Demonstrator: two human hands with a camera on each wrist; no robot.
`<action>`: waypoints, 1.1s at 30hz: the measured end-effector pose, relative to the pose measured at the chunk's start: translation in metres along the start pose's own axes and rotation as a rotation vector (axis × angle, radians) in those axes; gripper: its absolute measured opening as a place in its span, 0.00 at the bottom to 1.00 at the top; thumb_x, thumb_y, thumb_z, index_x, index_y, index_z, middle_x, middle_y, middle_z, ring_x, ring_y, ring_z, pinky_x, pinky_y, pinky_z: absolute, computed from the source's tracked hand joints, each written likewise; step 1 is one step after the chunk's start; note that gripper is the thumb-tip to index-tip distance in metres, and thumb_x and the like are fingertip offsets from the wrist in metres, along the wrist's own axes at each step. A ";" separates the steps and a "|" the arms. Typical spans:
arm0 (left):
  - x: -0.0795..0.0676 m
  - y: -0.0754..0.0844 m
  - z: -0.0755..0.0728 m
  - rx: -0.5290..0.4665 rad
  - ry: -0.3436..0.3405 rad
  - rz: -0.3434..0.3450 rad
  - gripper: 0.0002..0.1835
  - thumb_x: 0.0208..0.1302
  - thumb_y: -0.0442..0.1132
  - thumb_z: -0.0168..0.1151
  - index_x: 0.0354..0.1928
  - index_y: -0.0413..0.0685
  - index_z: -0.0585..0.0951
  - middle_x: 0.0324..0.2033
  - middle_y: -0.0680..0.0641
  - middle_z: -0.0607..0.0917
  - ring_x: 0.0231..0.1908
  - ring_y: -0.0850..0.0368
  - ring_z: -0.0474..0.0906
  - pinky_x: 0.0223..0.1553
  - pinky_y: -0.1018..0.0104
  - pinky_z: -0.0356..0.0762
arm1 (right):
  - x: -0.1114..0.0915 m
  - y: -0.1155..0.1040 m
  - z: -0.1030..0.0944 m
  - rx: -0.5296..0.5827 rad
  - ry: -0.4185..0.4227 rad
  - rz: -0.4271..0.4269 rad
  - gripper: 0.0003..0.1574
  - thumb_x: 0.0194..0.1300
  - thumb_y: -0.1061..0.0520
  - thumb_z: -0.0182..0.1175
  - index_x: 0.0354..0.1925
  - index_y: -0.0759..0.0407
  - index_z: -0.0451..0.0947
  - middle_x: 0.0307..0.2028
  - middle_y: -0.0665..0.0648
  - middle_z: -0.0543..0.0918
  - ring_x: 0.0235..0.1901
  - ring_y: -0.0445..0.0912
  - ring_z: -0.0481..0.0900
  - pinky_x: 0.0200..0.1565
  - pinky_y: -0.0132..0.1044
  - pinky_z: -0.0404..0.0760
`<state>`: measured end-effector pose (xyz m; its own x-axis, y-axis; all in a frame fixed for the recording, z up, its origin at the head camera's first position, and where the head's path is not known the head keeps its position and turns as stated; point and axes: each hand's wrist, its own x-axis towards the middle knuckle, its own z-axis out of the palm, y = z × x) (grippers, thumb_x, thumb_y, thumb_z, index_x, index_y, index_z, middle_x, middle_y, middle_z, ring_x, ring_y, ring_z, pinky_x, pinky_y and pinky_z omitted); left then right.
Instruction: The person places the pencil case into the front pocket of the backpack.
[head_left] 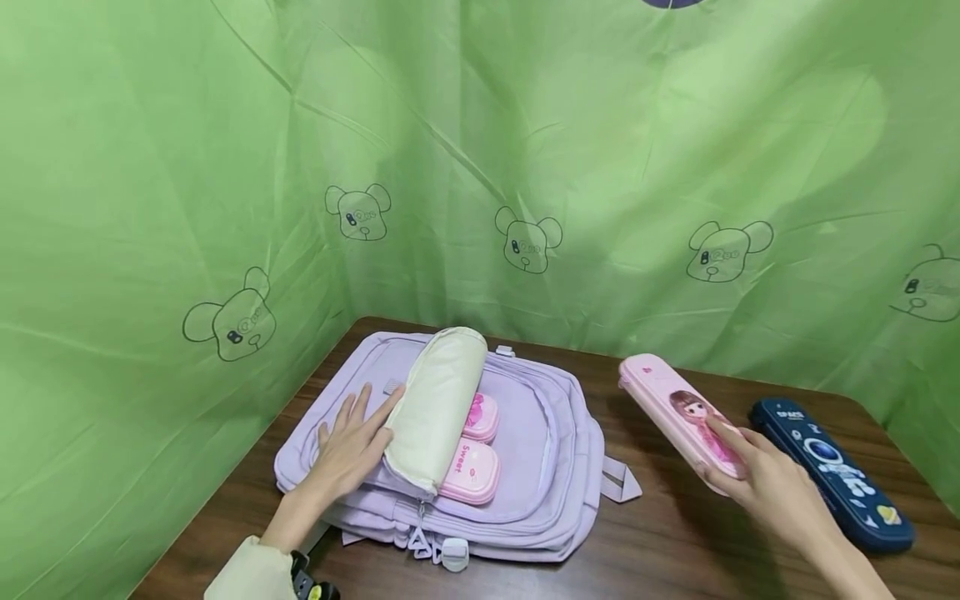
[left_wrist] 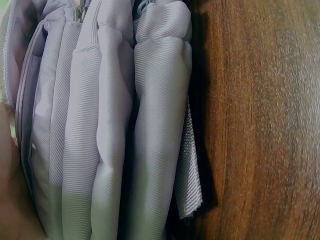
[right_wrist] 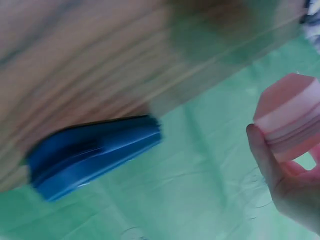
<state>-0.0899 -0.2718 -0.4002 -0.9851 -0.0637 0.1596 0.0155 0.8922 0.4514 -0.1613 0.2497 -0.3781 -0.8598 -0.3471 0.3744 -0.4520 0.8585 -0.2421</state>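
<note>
Green cloth (head_left: 615,125) hangs behind a wooden table (head_left: 648,533) where the right hand (head_left: 776,483) grips a pink case (head_left: 671,408), left hand (head_left: 352,446) outspread.

Lavender backpack (head_left: 517,425); pink doll-print case (head_left: 670,407); navy astronaut-print case (head_left: 831,467); green curtain (head_left: 600,142).

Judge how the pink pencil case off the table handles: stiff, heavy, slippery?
Probably stiff: the pink case looks straight, though the right hand grips it near one end. Likely light, since one hand holds it that way; contents are hidden. Its surface looks smooth, so a loose grip may slip.
</note>
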 end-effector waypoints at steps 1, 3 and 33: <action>0.000 0.000 0.000 -0.001 -0.004 -0.001 0.27 0.71 0.52 0.35 0.71 0.73 0.53 0.71 0.38 0.46 0.68 0.34 0.38 0.52 0.22 0.32 | 0.003 -0.007 0.001 0.013 0.010 -0.021 0.43 0.50 0.45 0.69 0.63 0.56 0.69 0.46 0.72 0.75 0.36 0.68 0.76 0.30 0.63 0.72; 0.001 0.000 0.000 -0.005 -0.006 -0.004 0.27 0.71 0.52 0.35 0.71 0.73 0.53 0.71 0.38 0.46 0.68 0.34 0.38 0.52 0.22 0.32 | 0.009 -0.022 0.005 0.040 0.026 -0.066 0.42 0.50 0.45 0.70 0.62 0.55 0.70 0.46 0.70 0.76 0.36 0.65 0.77 0.32 0.61 0.74; 0.000 0.000 0.002 -0.005 0.021 0.008 0.27 0.70 0.50 0.38 0.71 0.72 0.53 0.71 0.38 0.47 0.68 0.34 0.39 0.53 0.22 0.33 | 0.078 -0.115 0.047 0.271 -0.102 -0.302 0.36 0.51 0.49 0.68 0.60 0.53 0.74 0.53 0.68 0.75 0.47 0.60 0.77 0.44 0.55 0.76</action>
<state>-0.0903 -0.2710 -0.4022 -0.9812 -0.0654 0.1813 0.0247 0.8903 0.4546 -0.1874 0.1060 -0.3633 -0.6918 -0.6155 0.3776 -0.7221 0.5868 -0.3663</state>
